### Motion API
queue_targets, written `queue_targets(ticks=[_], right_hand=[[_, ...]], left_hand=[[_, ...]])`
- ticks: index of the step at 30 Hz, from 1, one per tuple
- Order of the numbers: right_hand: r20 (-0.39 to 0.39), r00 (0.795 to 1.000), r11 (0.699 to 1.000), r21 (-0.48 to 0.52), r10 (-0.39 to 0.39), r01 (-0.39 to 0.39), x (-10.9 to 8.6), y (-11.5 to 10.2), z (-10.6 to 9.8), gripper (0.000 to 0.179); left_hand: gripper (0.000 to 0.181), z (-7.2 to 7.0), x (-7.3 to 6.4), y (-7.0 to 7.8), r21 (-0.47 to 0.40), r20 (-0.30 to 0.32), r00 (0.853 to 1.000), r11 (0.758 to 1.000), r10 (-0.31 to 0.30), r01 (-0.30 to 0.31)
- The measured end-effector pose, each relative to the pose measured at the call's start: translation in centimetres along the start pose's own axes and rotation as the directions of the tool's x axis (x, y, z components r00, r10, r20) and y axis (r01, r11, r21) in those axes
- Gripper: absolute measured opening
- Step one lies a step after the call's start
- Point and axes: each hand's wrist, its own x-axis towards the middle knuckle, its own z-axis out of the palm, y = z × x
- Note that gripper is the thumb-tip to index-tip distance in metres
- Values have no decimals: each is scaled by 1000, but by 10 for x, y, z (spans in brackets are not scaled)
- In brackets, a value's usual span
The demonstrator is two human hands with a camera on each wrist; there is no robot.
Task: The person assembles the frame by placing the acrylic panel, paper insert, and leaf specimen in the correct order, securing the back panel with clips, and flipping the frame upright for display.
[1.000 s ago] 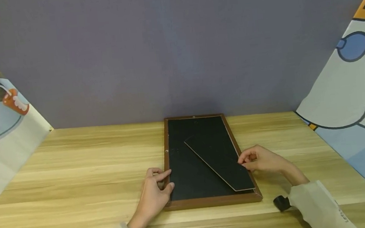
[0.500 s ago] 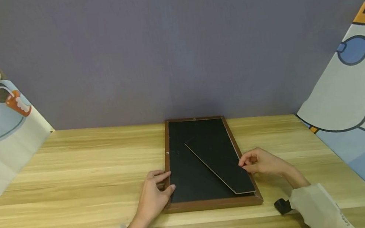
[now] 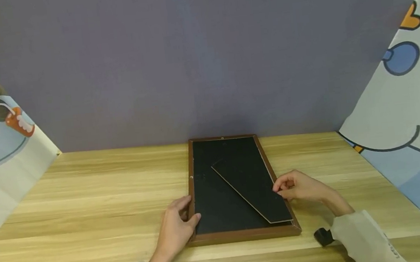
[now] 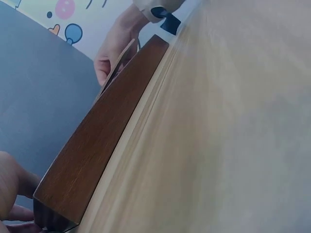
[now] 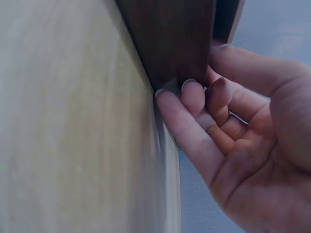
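A picture frame (image 3: pixel 217 202) with a brown wooden rim and black backing lies face down on the table in the head view. A black easel stand (image 3: pixel 254 190) slants across its back, its near end slightly raised. My left hand (image 3: pixel 175 227) grips the frame's left side near the front corner, thumb over the rim and fingers along the outer edge. At the right side, my right hand (image 3: pixel 300 186) pinches the stand's edge with thumb and fingertips. In the right wrist view its other fingertips touch the frame's dark side wall (image 5: pixel 170 39).
The frame lies on a wooden table (image 3: pixel 88 212), its far end close to a grey back wall (image 3: pixel 195 64). Cartoon-printed panels (image 3: pixel 393 120) stand on both sides. A black device (image 3: pixel 323 236) sits at the right cuff.
My left index finger has drawn back from the frame's face to its outer edge. The right hand and stand hold nearly the same place; the head view shifts slightly.
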Motion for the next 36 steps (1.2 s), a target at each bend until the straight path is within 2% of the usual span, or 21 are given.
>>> queue_targets(ticks=[7, 15, 20, 23, 26, 29, 33, 36], right_hand=[[-6, 1000, 1000, -13, 8, -8, 2, -1, 3, 10], [-7, 1000, 999, -25, -25, 25, 4, -1, 4, 8], [-10, 1000, 1000, -21, -12, 11, 5, 1, 4, 8], [-12, 1000, 1000, -26, -1, 1, 4, 1, 4, 8], [-16, 1000, 999, -36, 0, -1, 4, 2, 3, 7], [-19, 1000, 999, -42, -1, 1, 3, 1, 3, 7], [-18, 1000, 999, -37, -2, 1, 3, 0, 3, 7], [-17, 1000, 999, -35, -8, 7, 3, -2, 3, 7]], left_hand=[[47, 2, -2, -3, -6, -3, 1000, 1000, -11, 11], [53, 2, 1, -6, -36, 61, 998, 999, -31, 33], [57, 1, 3, -6, -38, 94, 996, 999, 6, -2], [68, 1, 3, -6, -32, 129, 992, 999, 7, -3], [86, 1, 3, -4, -52, 182, 983, 998, -21, 31], [93, 0, 2, -2, -84, 218, 975, 994, -47, 67], [85, -2, 2, 0, -89, 224, 973, 993, -57, 79], [78, -4, 4, 1, -75, 217, 975, 995, -47, 65]])
